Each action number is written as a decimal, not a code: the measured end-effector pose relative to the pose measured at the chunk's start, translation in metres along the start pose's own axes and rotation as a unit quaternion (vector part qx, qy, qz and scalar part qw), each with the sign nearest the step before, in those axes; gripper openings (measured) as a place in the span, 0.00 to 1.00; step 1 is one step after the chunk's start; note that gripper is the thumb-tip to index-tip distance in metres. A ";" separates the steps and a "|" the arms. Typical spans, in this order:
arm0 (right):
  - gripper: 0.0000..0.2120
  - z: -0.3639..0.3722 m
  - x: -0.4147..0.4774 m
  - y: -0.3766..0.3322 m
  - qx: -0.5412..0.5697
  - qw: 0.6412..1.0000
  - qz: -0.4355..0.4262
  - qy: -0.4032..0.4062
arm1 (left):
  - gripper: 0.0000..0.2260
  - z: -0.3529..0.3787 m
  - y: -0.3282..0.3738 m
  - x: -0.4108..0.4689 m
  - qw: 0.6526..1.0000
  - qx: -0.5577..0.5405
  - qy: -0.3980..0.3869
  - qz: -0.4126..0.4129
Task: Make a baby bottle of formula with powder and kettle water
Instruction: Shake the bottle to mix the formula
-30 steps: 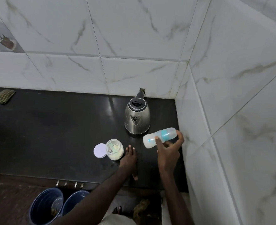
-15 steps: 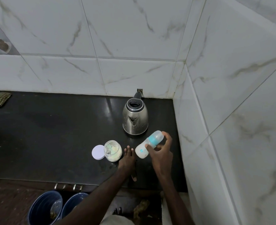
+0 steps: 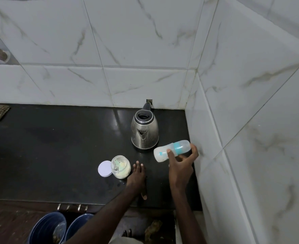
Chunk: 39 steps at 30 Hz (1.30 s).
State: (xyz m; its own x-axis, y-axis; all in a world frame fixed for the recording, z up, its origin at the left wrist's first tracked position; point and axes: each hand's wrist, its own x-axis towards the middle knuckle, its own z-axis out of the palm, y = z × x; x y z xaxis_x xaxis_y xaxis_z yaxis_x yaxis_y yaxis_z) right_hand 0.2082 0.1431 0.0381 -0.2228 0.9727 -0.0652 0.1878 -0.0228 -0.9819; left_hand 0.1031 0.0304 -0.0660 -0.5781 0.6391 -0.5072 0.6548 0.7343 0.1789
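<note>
Head view, right of centre: right hand (image 3: 180,166) grips baby bottle (image 3: 172,150), tilted nearly horizontal, thumb across its middle. Left hand (image 3: 136,176) rests flat, holding nothing, beside the powder jar (image 3: 120,166).

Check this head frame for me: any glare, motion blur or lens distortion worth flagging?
Head view: dim, even light; soft glare streaks on the black counter behind the kettle; wide-angle bending of tile lines toward the edges; the baby bottle in the right hand looks slightly soft, the left hand and powder jar sharp.
</note>
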 end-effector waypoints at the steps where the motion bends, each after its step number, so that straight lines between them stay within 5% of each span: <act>1: 0.39 0.000 -0.001 0.000 -0.003 1.000 -0.001 0.001 | 0.60 0.000 0.000 0.000 1.000 0.001 0.000 0.000; 6: 0.40 0.003 -0.009 0.013 -0.076 0.987 -0.016 -0.143 | 0.70 0.001 0.001 0.002 1.000 0.010 -0.026 -0.010; 11: 0.39 -0.002 0.011 -0.002 -0.002 1.000 0.003 0.001 | 0.68 0.003 -0.001 0.003 1.000 0.014 -0.010 -0.005; 16: 0.41 -0.003 0.010 0.013 -0.095 0.987 -0.017 -0.130 | 0.69 0.002 0.000 0.002 1.000 0.012 -0.015 0.000; 20: 0.40 -0.009 0.016 0.009 -0.032 0.999 0.003 -0.010 | 0.64 0.001 0.000 0.001 1.000 0.001 -0.004 0.000; 26: 0.41 -0.002 0.007 0.021 -0.134 0.976 -0.019 -0.170 | 0.70 -0.001 0.003 0.001 1.000 0.018 -0.025 -0.006; 31: 0.40 -0.004 0.014 0.011 -0.061 0.998 -0.020 -0.028 | 0.65 -0.002 0.001 0.000 1.000 0.014 -0.014 -0.001; 36: 0.42 -0.003 0.009 0.031 -0.182 0.965 -0.037 -0.184 | 0.70 -0.001 0.002 0.002 0.999 0.034 -0.024 -0.003; 39: 0.42 -0.004 0.008 0.026 -0.135 0.984 -0.018 -0.112 | 0.70 -0.002 0.002 0.001 0.999 0.033 -0.024 -0.002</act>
State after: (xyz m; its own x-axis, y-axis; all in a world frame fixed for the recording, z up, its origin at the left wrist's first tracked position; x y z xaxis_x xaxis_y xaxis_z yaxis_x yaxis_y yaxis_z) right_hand 0.2147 0.1513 0.0128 -0.4334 0.8958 -0.0986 0.4160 0.1018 -0.9037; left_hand 0.1029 0.0333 -0.0650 -0.5581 0.6231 -0.5479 0.6835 0.7196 0.1222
